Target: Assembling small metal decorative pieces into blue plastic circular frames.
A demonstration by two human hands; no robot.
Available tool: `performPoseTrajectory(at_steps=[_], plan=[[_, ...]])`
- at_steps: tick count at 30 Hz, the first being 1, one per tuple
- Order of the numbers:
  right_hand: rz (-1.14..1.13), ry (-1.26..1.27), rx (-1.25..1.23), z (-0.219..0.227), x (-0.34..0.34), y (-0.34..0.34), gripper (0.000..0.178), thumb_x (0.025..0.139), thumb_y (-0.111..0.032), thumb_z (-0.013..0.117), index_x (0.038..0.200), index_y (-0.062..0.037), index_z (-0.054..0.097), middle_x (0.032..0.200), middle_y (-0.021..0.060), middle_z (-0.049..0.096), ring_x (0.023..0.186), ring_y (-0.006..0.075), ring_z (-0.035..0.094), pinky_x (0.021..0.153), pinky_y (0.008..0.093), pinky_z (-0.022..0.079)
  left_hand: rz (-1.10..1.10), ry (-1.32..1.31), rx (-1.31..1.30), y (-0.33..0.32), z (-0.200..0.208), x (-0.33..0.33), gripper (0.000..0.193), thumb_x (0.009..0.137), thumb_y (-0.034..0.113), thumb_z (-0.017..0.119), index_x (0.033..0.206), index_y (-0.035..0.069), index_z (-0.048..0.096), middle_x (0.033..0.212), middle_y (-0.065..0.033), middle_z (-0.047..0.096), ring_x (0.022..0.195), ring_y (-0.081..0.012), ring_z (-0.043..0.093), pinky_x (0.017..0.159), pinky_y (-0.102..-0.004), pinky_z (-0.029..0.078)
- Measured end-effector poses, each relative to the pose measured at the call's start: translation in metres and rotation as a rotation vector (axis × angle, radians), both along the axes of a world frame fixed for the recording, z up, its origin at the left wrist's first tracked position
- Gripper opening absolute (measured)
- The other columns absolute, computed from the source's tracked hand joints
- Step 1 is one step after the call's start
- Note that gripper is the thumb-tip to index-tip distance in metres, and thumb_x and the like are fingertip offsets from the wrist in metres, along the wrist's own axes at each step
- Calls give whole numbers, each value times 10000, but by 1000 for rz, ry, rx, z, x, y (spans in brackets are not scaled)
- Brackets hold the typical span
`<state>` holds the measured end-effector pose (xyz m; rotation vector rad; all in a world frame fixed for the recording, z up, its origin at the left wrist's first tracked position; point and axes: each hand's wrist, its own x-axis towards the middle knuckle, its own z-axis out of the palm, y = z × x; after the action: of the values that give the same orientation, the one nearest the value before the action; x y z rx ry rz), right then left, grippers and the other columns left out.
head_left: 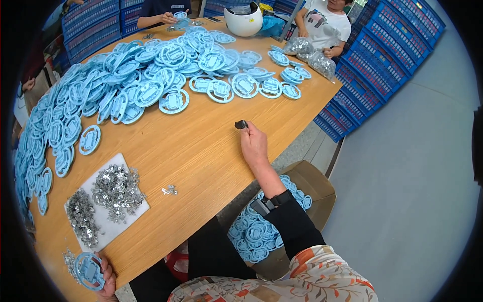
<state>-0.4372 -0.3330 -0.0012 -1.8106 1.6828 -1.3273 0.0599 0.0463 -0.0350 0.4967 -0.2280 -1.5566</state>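
Observation:
At the lower left, my left hand [106,279] is closed on the edge of a light blue round plastic part [89,272], held at the table's near edge. Its face has an open rim with a moulded block in the middle. My right hand [254,146] reaches over the right side of the wooden table [201,146], fingers wrapped round a small black object [241,124] whose kind I cannot make out. Beside my left hand, a white board [123,214] carries two heaps of small silver metal clips [116,189]. Several loose clips [170,190] lie to its right.
A large pile of blue round parts [151,75] covers the far and left table. A cardboard box [317,189] of similar parts stands below my right arm. Bags of metal pieces [319,63], a white helmet [243,20], blue crates [382,55] and co-workers [327,22] are beyond.

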Motion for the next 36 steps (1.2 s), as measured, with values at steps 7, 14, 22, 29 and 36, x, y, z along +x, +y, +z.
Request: performPoseTrajectory(at_steps=[7,14,22,29,36], plan=[[-23,-31,-7,-4,3,0,239,917,-196,502,1035,-33,632,760,221,623,739,404,629,634,450,464,263,219,43,-13,46,-64,874,776,279,797,1461,22,319,1035,-121,489,720,-195,502,576,-317,445],[-66,6,-112,-2,4,3,239,895,-156,533,1093,-55,624,794,214,646,769,405,643,665,453,489,-12,-32,-50,-1,0,-5,898,772,318,802,1467,24,316,1062,-132,508,760,-199,515,610,-322,459],[-59,-18,-153,1,9,25,272,904,-157,538,1152,-57,588,810,186,650,762,348,665,682,418,505,21,-83,-90,4,-2,-7,975,725,455,830,1446,11,348,1038,-125,489,732,-184,504,588,-305,452],[11,-411,-48,35,-16,27,284,951,-185,468,1196,-92,579,706,49,594,567,150,555,526,310,445,-28,-89,-137,1,1,-10,970,724,454,832,1451,31,350,1060,-114,528,752,-174,519,603,-297,462],[-187,-216,162,132,-60,-17,418,914,-281,479,1267,-59,459,706,74,622,484,161,531,404,344,398,-62,-131,-151,1,4,-10,958,710,487,831,1419,18,388,1053,-107,539,750,-168,523,589,-271,430]])
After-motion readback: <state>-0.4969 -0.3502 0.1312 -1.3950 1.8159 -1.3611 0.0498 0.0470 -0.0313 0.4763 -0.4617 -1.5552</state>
